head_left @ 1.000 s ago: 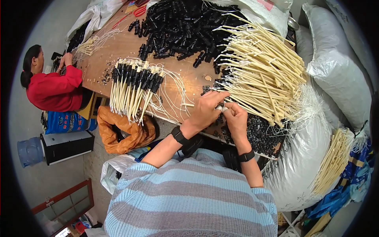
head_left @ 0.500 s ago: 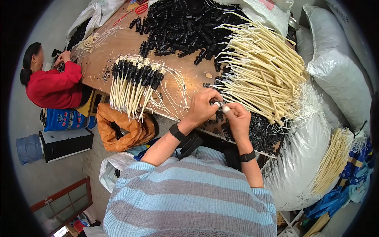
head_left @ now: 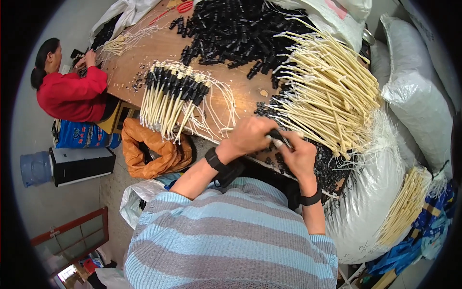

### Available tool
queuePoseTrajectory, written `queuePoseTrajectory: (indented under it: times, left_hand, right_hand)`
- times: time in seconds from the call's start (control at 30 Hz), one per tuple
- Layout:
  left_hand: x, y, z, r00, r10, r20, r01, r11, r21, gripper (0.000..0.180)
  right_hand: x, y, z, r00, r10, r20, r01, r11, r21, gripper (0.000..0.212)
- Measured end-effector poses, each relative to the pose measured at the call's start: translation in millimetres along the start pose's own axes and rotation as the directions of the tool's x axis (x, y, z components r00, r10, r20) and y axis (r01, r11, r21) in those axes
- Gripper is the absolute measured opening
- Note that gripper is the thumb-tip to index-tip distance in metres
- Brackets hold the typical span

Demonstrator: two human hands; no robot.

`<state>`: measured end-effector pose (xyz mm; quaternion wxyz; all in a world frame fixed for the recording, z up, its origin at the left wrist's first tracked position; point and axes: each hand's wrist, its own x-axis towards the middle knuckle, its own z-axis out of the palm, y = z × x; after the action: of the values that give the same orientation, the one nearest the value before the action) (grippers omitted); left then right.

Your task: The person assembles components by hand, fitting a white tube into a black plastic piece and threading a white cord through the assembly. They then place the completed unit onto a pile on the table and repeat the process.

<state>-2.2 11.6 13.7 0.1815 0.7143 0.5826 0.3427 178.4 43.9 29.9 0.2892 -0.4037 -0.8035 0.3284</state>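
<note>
Likely fitting a small black part (head_left: 275, 135) | pinched in left hand (head_left: 251, 136) and right hand (head_left: 300, 154), over desk (head_left: 248, 94) | best next: hold still, push gently

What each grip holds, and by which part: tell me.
A small black piece, held between the left grip and right grip; blur hides which part each has.

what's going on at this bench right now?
The person's left hand and right hand hold a small black piece between them at the table's near edge. A heap of cream sticks lies beyond, to the right. Left lies a cluster of sticks with black fittings. A co-worker in red is far left.
</note>
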Motion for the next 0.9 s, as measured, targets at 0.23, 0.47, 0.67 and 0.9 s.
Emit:
queuePoseTrajectory:
  times: [0.23, 0.47, 0.67, 0.9]
  left_hand:
    - [-4.9, 5.6, -14.3, 0.997, 0.052, -0.051, -0.041, 0.978, 0.202, 0.021]
    - [-22.5, -43.9, -84.1, 0.903, 0.015, -0.429, 0.202, 0.868, 0.454, 0.016]
    - [-45.7, -107.3, -147.6, 0.767, -0.002, -0.641, 0.491, 0.644, 0.586, 0.026]
    - [5.7, -82.2, -84.3, 0.924, -0.074, -0.374, 0.156, 0.968, 0.196, 0.036]
  right_hand:
    - [8.0, -4.1, 19.1, 0.959, 0.271, 0.08, -0.283, 0.915, 0.286, 0.023]
    - [23.8, -14.5, 2.0, 0.94, -0.175, -0.291, 0.159, 0.984, -0.078, 0.008]
    - [11.3, -21.5, 32.4, 0.961, -0.267, 0.075, 0.275, 0.949, -0.154, 0.025]
    - [7.1, 4.7, 13.7, 0.997, -0.081, -0.007, 0.077, 0.973, -0.217, 0.014]
